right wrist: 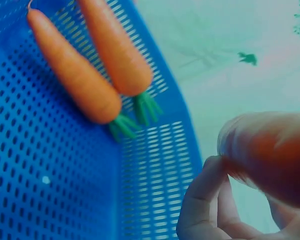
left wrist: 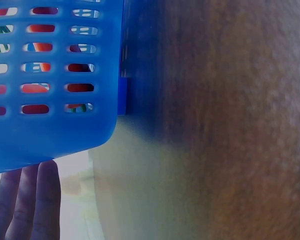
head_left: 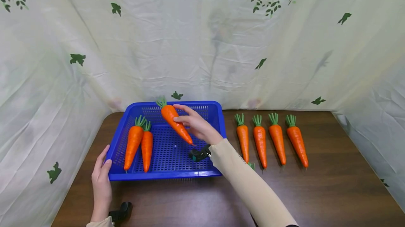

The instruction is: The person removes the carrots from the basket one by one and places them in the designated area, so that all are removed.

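My right hand (head_left: 197, 125) holds a carrot (head_left: 172, 118) with green tops between thumb and fingers, tilted over the blue basket (head_left: 152, 176). In the right wrist view, the held carrot (right wrist: 272, 155) appears blurred at the right, with fingers (right wrist: 202, 192) against it. Two more carrots, a larger one (head_left: 134, 146) and a slimmer one (head_left: 147, 151), lie side by side at the basket's left. My left hand (head_left: 102, 181) touches the basket's left side near the front corner. Its straight fingers (left wrist: 47, 200) meet the outer wall in the left wrist view.
Right of the basket, several carrots (head_left: 276, 144) lie in a row on the brown wooden table (head_left: 341, 185), tops toward the back. Another carrot's green top (head_left: 251, 165) peeks out beside my right sleeve (head_left: 246, 181). A pale leaf-patterned curtain (head_left: 190, 51) encloses the table's back and sides.
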